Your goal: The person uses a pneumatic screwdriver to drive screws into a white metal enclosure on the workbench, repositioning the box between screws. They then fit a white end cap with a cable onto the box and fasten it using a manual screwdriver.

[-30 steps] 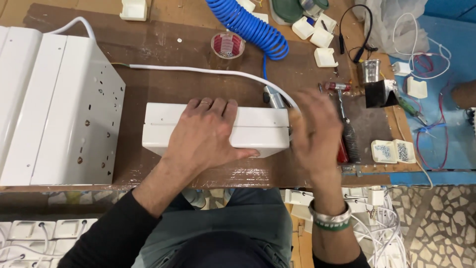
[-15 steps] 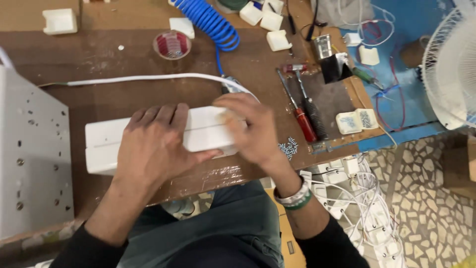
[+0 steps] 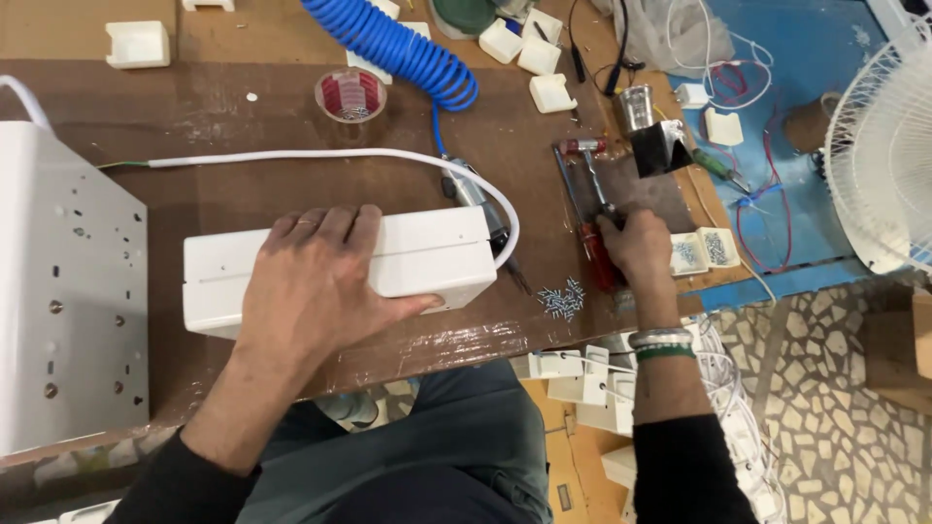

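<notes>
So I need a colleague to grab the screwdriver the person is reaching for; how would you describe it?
Start at the long white box under the left hand on the brown bench. Just right of it, past the small pile of screws, the right hand rests on a screwdriver. Its red handle sets it apart from the hammer alongside.

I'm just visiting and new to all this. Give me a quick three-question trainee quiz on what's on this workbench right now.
1. True or false: the left hand lies flat on the long white box.
2. Which tool does the right hand grasp? A) red-handled screwdriver B) roll of tape C) blue coiled hose
3. Fill in: a small heap of loose ____ lies on the brown table between the box and the right hand.

Key: 1 true; 2 A; 3 screws.
</notes>
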